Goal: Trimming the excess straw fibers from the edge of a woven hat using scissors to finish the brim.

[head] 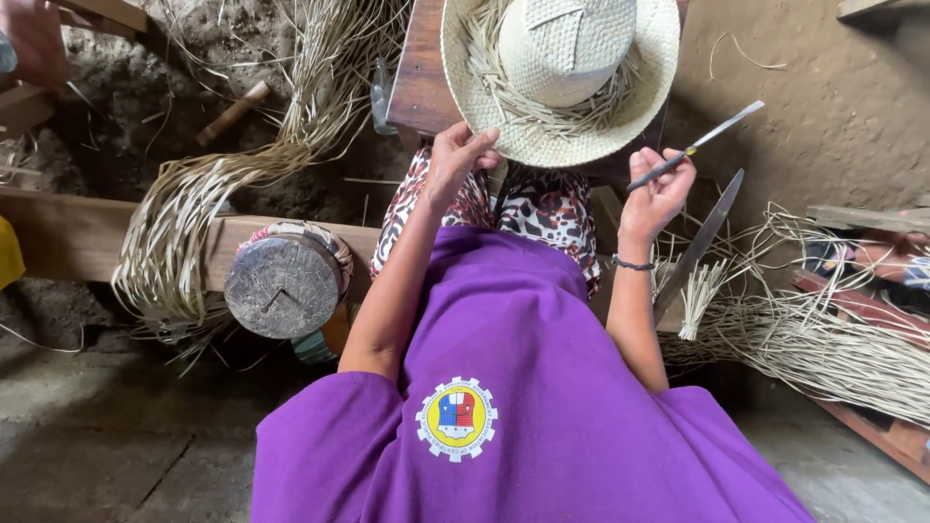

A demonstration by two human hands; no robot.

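Observation:
A pale woven straw hat [562,68] lies upside down on a dark wooden table [418,77], loose straw ends sticking up around its crown. My left hand [455,160] grips the near brim of the hat. My right hand [659,189] is raised beside the brim and holds a thin metal blade tool [697,145] that points up and to the right. A dark band circles my right wrist.
A long knife [702,242] leans by my right forearm. Bundles of straw strips lie at the left [194,213] and at the right [823,339]. A round wooden block [284,283] rests on a plank at the left. The floor is packed earth.

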